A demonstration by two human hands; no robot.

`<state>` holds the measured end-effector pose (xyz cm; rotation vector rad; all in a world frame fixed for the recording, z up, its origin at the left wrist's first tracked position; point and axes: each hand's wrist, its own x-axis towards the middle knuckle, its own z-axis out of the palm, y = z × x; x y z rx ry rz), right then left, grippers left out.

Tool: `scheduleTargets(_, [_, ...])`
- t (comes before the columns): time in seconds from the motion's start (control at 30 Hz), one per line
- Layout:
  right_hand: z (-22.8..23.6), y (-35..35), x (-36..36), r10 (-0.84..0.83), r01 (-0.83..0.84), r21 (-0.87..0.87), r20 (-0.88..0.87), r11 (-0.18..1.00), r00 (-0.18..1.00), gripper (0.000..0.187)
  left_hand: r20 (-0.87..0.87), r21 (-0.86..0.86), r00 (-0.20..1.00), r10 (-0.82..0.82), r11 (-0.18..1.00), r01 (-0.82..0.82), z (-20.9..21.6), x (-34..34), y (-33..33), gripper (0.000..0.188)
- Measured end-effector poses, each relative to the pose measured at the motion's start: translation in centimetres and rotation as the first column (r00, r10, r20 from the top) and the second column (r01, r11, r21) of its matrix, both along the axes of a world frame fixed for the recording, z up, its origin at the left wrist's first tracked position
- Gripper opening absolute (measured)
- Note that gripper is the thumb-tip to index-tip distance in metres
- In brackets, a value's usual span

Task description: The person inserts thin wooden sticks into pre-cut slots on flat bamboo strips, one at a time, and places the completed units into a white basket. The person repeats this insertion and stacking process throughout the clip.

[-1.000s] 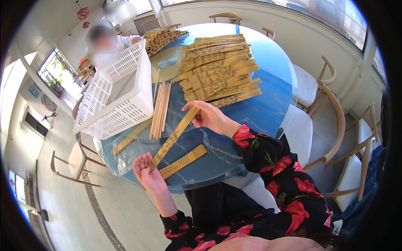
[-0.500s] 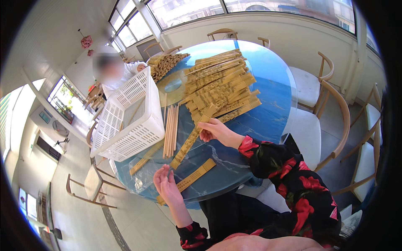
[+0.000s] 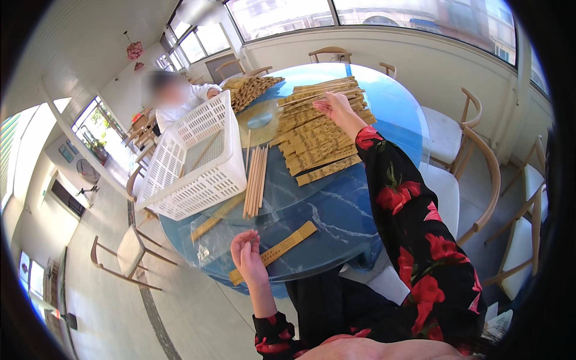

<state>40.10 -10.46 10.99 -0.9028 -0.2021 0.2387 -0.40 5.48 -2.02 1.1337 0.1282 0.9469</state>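
My left hand (image 3: 249,258) is raised at the table's near edge, fingers loosely curled and apart, nothing visible in it. Beside it lies a flat gold printed paper sleeve (image 3: 288,245). My right hand (image 3: 333,110) reaches over the large pile of gold printed sleeves (image 3: 315,144). Its fingertips are pinched together close to thin wooden sticks (image 3: 295,102) on top of the pile; what they hold, if anything, is hidden. Left of the pile lies a bunch of pale wooden chopsticks (image 3: 256,183).
A white slatted plastic basket (image 3: 204,195) stands at the table's left. Behind it are a stack of brown sticks (image 3: 252,93) and a seated person (image 3: 180,99). Clear plastic film (image 3: 210,240) lies on the blue round table (image 3: 348,210). Chairs (image 3: 441,180) surround it.
My right hand has moved up and away to the far part of the pile. The sleeve it held over the near table is gone from there. My left hand stays near the edge.
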Motion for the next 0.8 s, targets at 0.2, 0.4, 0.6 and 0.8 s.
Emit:
scheduleTargets(0.2, [-4.8,1.6,-12.4,0.155,-0.05,-0.283,0.363,0.958,0.919,0.022,-0.007,-0.026,0.999,-0.036,0.999,0.036,0.2,0.2,0.1,0.025])
scheduleTargets(0.4, [-8.9,3.6,-20.1,0.378,0.389,-0.411,0.911,0.825,0.163,0.014,-0.02,-0.036,1.0,-0.002,0.999,0.001,0.3,-0.7,-0.1,0.022])
scheduleTargets(0.6, [-7.8,2.5,-20.6,0.486,0.307,-0.542,0.839,0.782,0.244,0.012,-0.069,-0.002,0.998,0.004,1.0,-0.004,1.0,-0.4,-1.2,0.016])
scheduleTargets(0.8, [-8.0,2.2,-19.3,0.516,0.24,-0.555,0.831,0.797,0.209,0.009,-0.378,0.662,0.878,0.295,0.749,0.034,2.6,-0.2,-3.0,0.016])
